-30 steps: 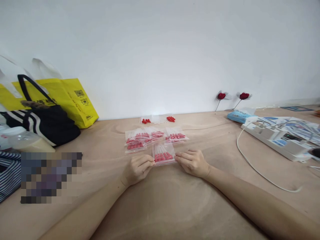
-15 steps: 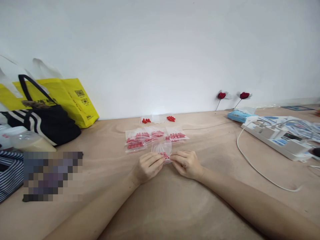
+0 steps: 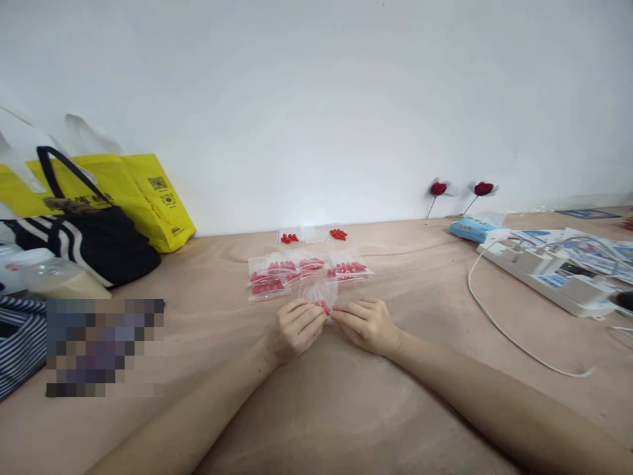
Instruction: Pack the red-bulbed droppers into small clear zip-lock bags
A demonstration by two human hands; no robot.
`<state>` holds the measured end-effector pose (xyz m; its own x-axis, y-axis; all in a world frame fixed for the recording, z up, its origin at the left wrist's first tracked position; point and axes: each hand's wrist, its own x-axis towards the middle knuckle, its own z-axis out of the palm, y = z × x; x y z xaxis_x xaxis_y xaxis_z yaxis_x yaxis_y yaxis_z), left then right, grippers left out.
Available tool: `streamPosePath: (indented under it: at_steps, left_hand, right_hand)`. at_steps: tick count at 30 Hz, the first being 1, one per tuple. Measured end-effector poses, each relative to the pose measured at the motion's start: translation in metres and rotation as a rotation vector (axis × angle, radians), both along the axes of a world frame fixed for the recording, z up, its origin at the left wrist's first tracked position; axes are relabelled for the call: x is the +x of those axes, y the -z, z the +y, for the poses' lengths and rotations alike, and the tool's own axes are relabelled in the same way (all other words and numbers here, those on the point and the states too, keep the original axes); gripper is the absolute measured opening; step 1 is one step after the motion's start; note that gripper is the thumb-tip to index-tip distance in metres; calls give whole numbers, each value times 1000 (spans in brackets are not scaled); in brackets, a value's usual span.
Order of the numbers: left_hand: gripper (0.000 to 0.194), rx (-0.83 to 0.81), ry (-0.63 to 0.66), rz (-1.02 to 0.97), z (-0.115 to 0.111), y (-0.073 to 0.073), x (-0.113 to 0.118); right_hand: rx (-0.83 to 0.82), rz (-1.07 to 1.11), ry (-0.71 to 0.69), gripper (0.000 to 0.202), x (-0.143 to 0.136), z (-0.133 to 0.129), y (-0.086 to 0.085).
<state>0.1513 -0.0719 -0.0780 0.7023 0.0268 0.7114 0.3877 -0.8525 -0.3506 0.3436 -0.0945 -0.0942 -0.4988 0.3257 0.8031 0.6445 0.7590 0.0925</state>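
Note:
A small clear zip bag [image 3: 319, 290] with red pieces inside lies at the middle of the table, its near edge between my two hands. My left hand [image 3: 298, 330] pinches that edge from the left, fingers closed. From the right, my right hand [image 3: 366, 326] pinches the same edge, its fingertips almost meeting the left ones. The fingers hide part of the seal. Just beyond, several filled zip bags [image 3: 270, 285] with red pieces overlap in a group, and more bags [image 3: 350, 268] lie to its right.
Loose red pieces [image 3: 339, 234] and small white pieces [image 3: 316, 240] lie near the wall. On the right are a power strip [image 3: 548, 284], a white cable [image 3: 499, 333], a tissue pack [image 3: 475, 229] and two red flowers [image 3: 438, 189]. Bags [image 3: 163, 198] and a bottle [image 3: 59, 276] stand left.
My right fingertips have shifted slightly left along the bag's near edge, closer to my left hand. Both hands still pinch the bag, and the other bags have not moved.

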Motion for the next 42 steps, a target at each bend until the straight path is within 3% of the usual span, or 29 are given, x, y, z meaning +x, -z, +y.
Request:
streamPosePath:
  at_steps: [31, 42]
  left_hand:
    - [15, 98, 59, -6, 5, -2, -8]
    - [13, 256, -47, -24, 5, -16, -13]
  right_hand:
    - [-63, 66, -48, 18, 3, -1, 1]
    - [-126, 94, -80, 20, 3, -5, -1]
